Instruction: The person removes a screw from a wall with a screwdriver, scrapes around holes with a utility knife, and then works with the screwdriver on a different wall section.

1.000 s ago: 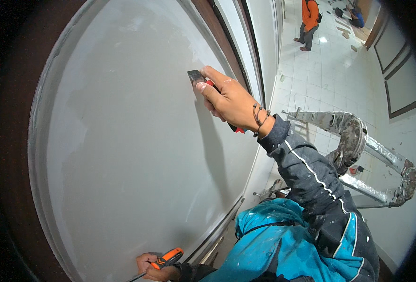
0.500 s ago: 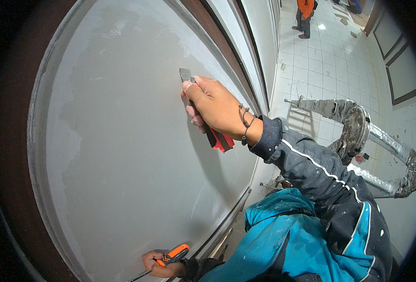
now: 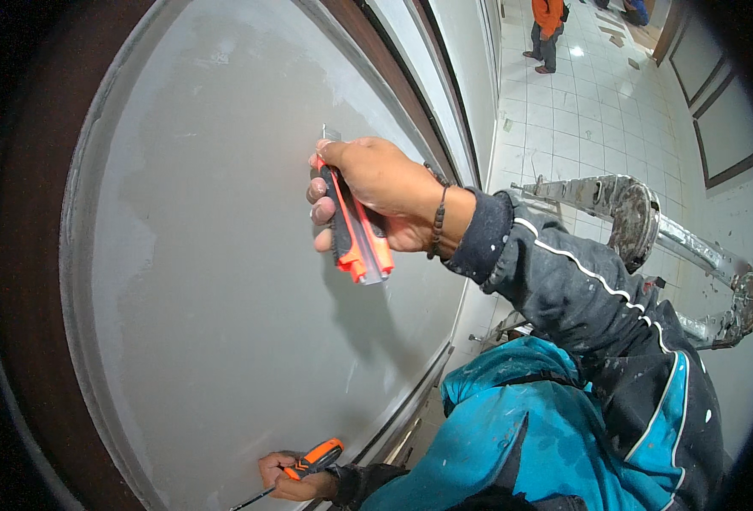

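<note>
Out in front of me, my right hand (image 3: 380, 179) is wrapped round a red and black utility knife (image 3: 355, 234). The short grey blade points up and away, near the pale grey panel (image 3: 214, 264); I cannot tell whether it touches. My thumb lies near the blade end, and the handle's butt is tilted toward me. Low at the bottom edge, my left hand (image 3: 295, 487) is closed round a screwdriver (image 3: 318, 458) with an orange and black handle. A thin metal shaft sticks out beyond those fingers, beside the panel.
Dark brown frame (image 3: 23, 255) borders the panel at left. A paint-splashed metal ladder (image 3: 704, 247) stands at right on the white tiled floor (image 3: 564, 128). Far off stands a person in orange (image 3: 548, 34). Brown flat pieces (image 3: 616, 40) lie near them.
My right hand has turned at the wrist, so the knife's butt has swung left and down and more of its body faces me. My left hand stays in place.
</note>
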A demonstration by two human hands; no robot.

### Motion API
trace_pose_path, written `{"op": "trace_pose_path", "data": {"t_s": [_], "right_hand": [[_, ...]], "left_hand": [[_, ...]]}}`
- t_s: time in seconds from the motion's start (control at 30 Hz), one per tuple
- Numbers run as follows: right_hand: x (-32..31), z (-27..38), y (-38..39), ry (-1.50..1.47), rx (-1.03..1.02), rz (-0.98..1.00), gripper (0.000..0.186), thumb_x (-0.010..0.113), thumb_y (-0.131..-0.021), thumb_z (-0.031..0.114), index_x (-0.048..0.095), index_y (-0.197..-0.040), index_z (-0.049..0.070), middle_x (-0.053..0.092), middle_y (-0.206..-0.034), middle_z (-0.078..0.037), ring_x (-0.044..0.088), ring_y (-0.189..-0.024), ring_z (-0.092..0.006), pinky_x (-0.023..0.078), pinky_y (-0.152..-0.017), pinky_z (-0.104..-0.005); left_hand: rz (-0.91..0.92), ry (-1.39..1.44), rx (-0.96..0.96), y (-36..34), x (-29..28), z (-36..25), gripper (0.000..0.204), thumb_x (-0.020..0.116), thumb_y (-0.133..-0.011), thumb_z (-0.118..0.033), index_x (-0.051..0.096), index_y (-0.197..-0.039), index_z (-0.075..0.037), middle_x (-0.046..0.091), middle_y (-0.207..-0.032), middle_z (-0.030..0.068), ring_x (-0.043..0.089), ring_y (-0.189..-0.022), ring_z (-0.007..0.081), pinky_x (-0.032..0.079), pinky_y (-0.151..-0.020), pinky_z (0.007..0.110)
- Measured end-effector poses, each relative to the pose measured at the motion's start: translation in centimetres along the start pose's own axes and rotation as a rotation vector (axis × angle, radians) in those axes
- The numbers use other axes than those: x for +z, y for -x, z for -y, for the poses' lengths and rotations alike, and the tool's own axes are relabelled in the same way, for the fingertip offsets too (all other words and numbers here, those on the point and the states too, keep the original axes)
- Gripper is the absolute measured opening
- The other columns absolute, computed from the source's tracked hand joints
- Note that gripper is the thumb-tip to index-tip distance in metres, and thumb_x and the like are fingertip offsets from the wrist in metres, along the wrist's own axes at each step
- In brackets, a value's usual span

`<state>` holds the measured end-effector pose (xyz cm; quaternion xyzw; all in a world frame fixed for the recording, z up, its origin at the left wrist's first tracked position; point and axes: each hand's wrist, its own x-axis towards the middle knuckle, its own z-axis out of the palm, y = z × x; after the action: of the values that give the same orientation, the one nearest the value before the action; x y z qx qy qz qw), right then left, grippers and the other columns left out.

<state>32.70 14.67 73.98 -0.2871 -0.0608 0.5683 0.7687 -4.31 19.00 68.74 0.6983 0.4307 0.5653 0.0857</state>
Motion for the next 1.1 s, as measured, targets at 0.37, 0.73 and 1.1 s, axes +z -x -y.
{"op": "trace_pose_path", "data": {"t_s": [0.37,0.73,1.1], "right_hand": [[0.7,0.4,0.4,-0.122,0.022,0.055,0.017,0.035,-0.101,0.022,0.042,-0.099,0.008,0.051,-0.078,-0.003,0.058,-0.063,-0.0160,0.063,-0.068,-0.0462],[-4.6,-1.3,1.1,-0.111,-0.042,0.244,0.034,0.033,-0.098,0.023,0.041,-0.125,0.003,0.058,-0.077,-0.009,0.062,-0.058,-0.0202,0.062,-0.062,-0.0460],[-5.0,0.1,0.7,-0.141,-0.093,0.353,0.038,0.035,-0.097,0.023,0.037,-0.129,0.001,0.058,-0.076,-0.010,0.065,-0.056,-0.0261,0.059,-0.064,-0.0460]], "left_hand": [[0.031,0.036,0.164,-0.2,-0.4,-0.5,0.030,0.034,-0.090,-0.018,0.041,-0.065,-0.004,0.042,-0.063,0.0076,0.035,-0.053,0.0164,0.030,-0.047,0.030],[0.088,0.090,0.142,-0.7,-0.5,-0.1,0.035,0.036,-0.087,-0.023,0.040,-0.059,-0.003,0.039,-0.059,0.0074,0.037,-0.050,0.0164,0.030,-0.044,0.028],[0.076,0.126,0.027,-0.5,-0.3,-0.9,0.033,0.037,-0.086,-0.024,0.041,-0.059,-0.004,0.039,-0.058,0.0064,0.036,-0.047,0.0144,0.028,-0.041,0.027]]}}
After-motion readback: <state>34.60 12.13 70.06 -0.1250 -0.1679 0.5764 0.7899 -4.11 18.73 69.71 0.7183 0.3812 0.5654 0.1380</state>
